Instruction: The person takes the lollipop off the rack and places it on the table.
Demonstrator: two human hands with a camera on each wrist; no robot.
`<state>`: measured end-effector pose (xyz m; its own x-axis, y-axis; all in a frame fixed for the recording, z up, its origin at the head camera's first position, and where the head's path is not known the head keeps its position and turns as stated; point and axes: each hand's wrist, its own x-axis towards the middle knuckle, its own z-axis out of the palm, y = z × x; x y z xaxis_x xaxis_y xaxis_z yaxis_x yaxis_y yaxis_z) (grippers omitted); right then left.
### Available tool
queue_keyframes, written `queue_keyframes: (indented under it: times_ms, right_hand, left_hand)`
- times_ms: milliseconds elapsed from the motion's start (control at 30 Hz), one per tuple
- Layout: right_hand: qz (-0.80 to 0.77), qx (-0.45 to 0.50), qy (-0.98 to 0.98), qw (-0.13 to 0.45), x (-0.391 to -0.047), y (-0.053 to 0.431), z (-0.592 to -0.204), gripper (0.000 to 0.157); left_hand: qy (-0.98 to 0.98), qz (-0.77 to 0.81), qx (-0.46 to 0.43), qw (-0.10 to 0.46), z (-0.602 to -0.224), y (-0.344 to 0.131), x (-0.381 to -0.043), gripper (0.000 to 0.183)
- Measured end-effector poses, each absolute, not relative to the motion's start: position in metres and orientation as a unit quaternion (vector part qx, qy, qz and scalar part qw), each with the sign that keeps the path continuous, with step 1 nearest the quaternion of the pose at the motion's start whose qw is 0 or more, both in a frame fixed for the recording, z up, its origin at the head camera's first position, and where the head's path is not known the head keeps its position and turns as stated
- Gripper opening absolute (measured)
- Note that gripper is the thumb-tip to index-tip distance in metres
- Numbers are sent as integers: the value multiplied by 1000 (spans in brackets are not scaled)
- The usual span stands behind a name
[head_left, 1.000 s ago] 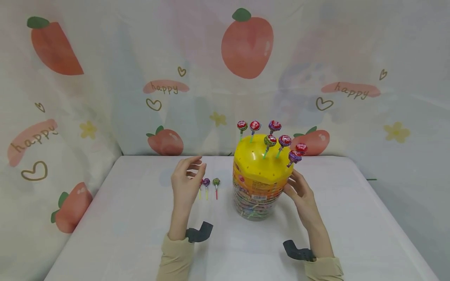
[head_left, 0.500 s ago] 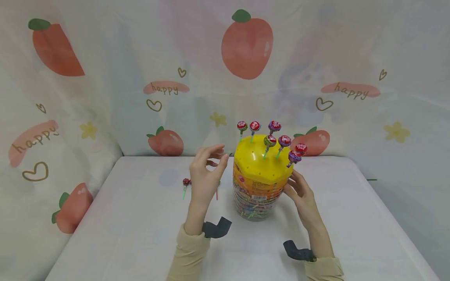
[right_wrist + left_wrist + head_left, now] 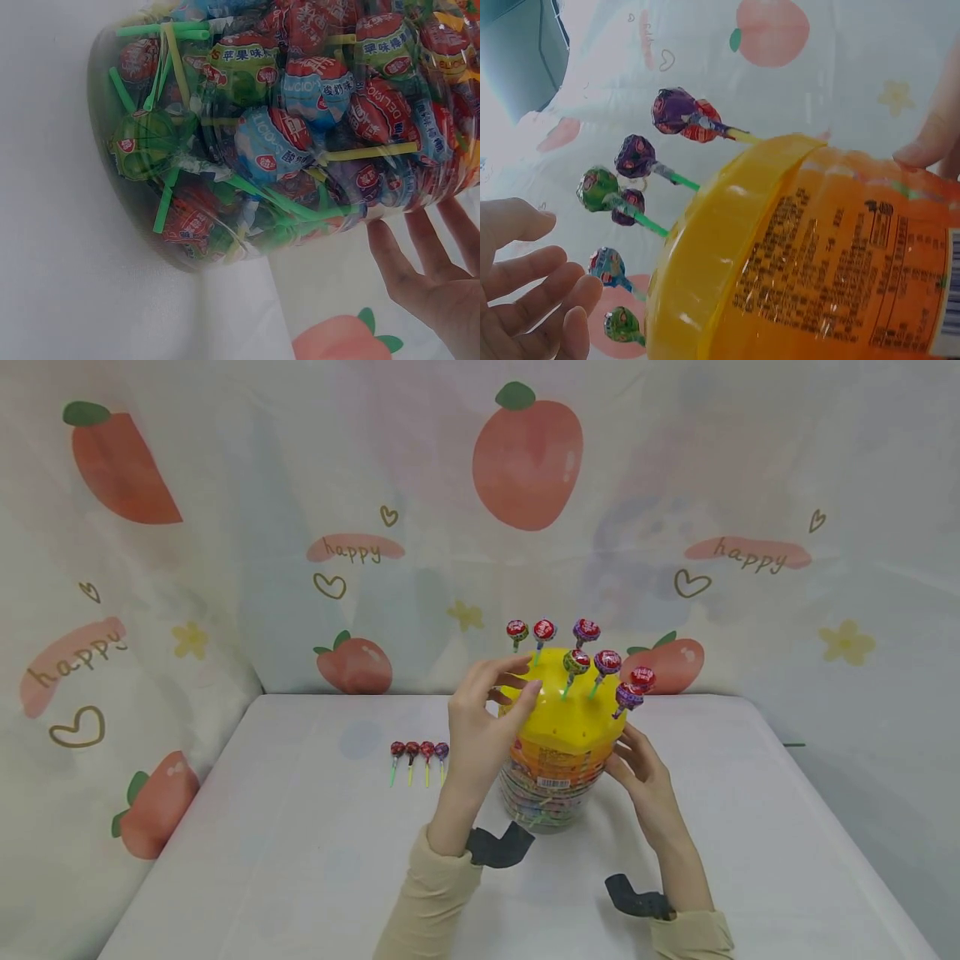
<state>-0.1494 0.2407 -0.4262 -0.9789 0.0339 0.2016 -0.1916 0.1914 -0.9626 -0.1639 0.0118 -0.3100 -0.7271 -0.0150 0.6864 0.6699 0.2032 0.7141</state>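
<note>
Left hand near yellow lid, right hand against jar

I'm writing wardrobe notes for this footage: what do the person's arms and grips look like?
The left sleeve and right sleeve are beige, creased cloth ending near the wrists. Each wrist carries a bent black fitting: left fitting, right fitting. No cables show; I can't make out any markings. The left grip and right grip wear no gloves.
</note>
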Motion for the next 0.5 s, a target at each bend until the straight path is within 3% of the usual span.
queue_keyframes:
  times_ms: [500]
  right_hand:
    - [623, 46, -775, 90, -149, 240, -425, 56]
  left_hand:
    - [-726, -576, -277, 256, -297, 40, -169, 34]
